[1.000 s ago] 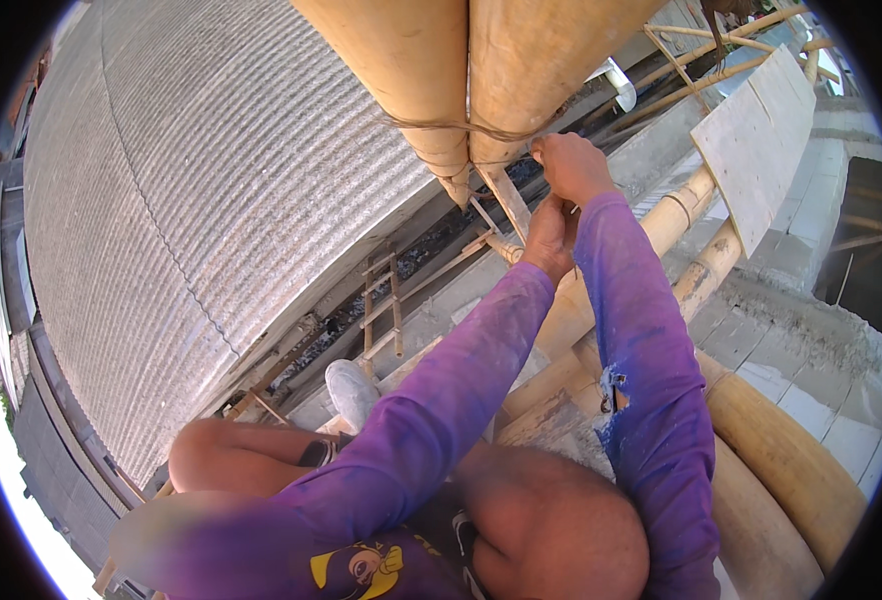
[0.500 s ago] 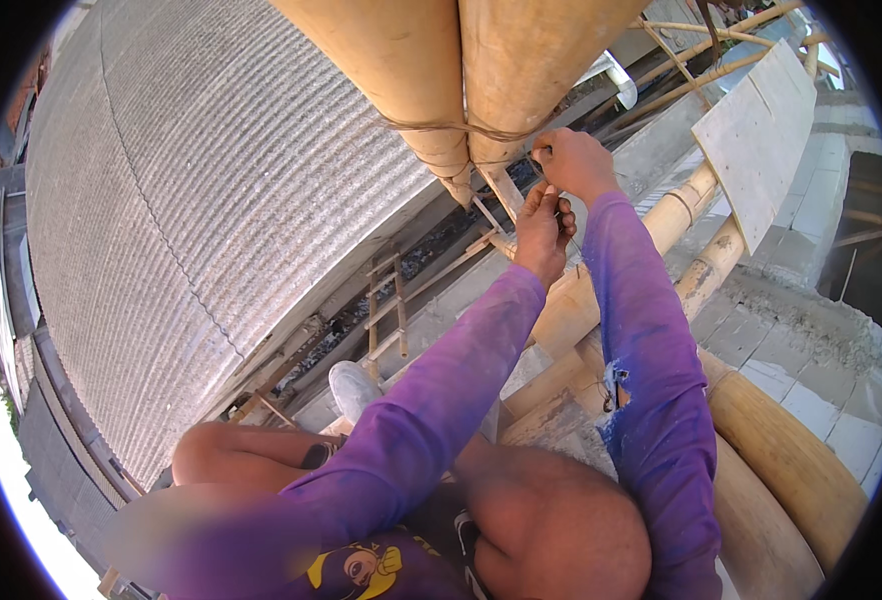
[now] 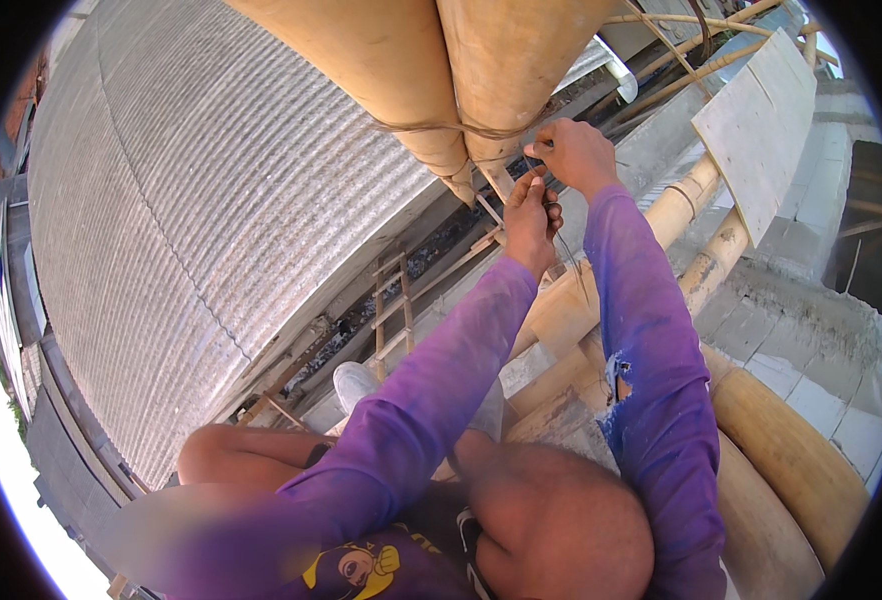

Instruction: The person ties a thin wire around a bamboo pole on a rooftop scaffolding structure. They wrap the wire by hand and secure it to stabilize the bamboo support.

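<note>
Two thick upright bamboo poles (image 3: 506, 60) stand side by side in front of me, bound together by a brown lashing (image 3: 481, 128). Just right of their lower part, both hands pinch a thin dark strand (image 3: 570, 257) that could be cord or wire. My left hand (image 3: 533, 225) is closed on it, the lower of the two, with loose ends hanging below the fingers. Slightly above and to the right, my right hand (image 3: 577, 157) is closed too, its fingertips pinching the strand close to the lashing.
Thick bamboo poles (image 3: 781, 430) lie along my right, and a pale board (image 3: 761, 130) rests on others farther off. A corrugated roof (image 3: 211, 200) fills the left. Below it, a ladder (image 3: 393, 300) stands down in a gap. Tiled concrete (image 3: 791, 350) lies at the right.
Both hands have shifted slightly up and left, still pinching the strand. More of its loose ends now shows below my left hand.
</note>
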Tool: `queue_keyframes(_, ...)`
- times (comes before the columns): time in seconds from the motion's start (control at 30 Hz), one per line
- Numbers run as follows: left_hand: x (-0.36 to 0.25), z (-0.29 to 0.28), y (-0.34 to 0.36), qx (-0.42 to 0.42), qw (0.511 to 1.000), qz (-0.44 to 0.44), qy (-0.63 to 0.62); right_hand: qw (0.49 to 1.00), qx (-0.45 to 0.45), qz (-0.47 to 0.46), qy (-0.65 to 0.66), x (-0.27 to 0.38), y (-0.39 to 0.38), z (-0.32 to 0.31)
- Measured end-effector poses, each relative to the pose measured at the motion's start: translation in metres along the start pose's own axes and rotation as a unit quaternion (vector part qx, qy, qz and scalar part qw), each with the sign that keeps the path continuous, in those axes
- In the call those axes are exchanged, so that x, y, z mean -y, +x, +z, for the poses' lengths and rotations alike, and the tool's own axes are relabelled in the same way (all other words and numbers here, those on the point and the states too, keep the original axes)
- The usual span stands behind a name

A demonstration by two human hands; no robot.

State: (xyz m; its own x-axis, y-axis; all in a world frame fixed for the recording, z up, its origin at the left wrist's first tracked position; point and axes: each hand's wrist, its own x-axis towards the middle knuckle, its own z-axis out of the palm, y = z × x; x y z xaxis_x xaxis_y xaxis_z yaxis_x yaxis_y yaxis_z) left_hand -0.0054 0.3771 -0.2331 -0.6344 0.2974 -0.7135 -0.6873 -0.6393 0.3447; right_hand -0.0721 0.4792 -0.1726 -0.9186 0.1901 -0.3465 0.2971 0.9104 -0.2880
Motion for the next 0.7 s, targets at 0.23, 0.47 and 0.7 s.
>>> queue_keyframes(0.23, -0.002, 0.004, 0.009, -0.019, 1.000, -0.008, 0.022, 1.000, -0.015, 0.004, 0.007, -0.001, 0.001, -0.003)
queue_keyframes(0.47, -0.001, 0.006, 0.013, 0.000, 1.000, -0.003, -0.027, 0.999, 0.003, 0.018, 0.039, -0.007, 0.005, -0.007)
queue_keyframes(0.7, -0.007, 0.024, 0.017, -0.006, 0.997, -0.034, -0.073, 0.996, 0.030, 0.036, 0.072, -0.016, 0.011, -0.007)
